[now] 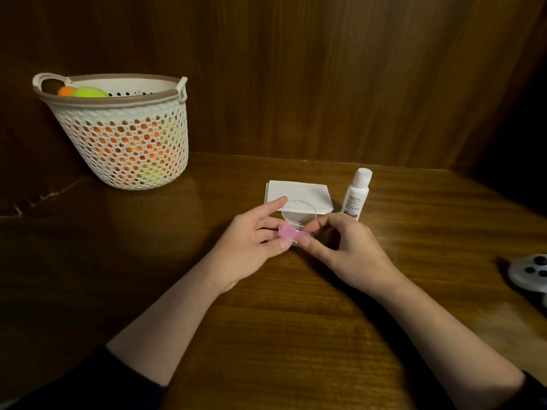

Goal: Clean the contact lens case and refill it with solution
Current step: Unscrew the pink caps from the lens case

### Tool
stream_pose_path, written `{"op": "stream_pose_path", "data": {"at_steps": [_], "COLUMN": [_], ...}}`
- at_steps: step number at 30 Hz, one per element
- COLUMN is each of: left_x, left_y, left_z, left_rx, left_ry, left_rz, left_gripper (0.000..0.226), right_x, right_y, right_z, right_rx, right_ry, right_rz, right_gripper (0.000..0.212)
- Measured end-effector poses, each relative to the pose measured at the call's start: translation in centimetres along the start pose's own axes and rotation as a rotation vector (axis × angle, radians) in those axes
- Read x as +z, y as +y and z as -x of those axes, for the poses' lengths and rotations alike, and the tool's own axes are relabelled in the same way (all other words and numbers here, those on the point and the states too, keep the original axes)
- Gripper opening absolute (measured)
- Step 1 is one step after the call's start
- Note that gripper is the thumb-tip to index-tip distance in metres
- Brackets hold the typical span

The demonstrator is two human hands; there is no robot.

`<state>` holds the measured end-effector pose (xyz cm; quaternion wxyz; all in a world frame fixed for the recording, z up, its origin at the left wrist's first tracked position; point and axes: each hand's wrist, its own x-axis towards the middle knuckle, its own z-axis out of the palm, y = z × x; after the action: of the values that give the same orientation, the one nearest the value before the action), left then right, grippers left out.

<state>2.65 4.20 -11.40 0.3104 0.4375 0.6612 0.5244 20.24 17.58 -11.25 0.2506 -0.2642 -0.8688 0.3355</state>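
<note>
Both hands hold a small contact lens case (290,233) with a pink inner tray just above the wooden table. Its clear lid (299,213) stands raised at the back. My left hand (251,247) grips the case's left end between thumb and fingers, index finger stretched out. My right hand (346,247) pinches the right end with thumb and curled fingers. A folded white tissue (299,190) lies flat behind the case. A small white solution bottle (356,193), cap on, stands upright to the tissue's right.
A white perforated basket (124,134) with orange and yellow-green balls stands at the back left, against the wooden wall. A grey controller (529,272) with dark buttons lies at the table's right edge.
</note>
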Motion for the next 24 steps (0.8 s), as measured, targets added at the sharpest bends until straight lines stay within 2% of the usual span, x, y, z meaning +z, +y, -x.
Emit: {"op": "stream_pose_path", "data": {"at_steps": [13,15,19,24], "left_x": [0.0,0.0,-0.3,-1.0], "left_y": [0.1,0.2,0.2,-0.2], "left_z": [0.1,0.1,0.0,-0.2], "left_rx": [0.008,0.006,-0.001,0.000], "left_ry": [0.001,0.007,0.092,0.140], "left_rz": [0.017,0.034,0.046,0.089], "left_gripper": [0.077,0.076,0.074,0.073], "right_x": [0.3,0.2,-0.4,-0.4], "right_y": [-0.2,-0.3,0.5,1.6], "right_z": [0.1,0.1,-0.3,-0.8], "right_rx": [-0.024,-0.014,0.088,0.239], "right_ry": [0.026,0.071,0.232,0.141], "right_rz": [-0.130,-0.186,-0.192,-0.048], "right_gripper": [0.019,0.020,0.014,0.012]}}
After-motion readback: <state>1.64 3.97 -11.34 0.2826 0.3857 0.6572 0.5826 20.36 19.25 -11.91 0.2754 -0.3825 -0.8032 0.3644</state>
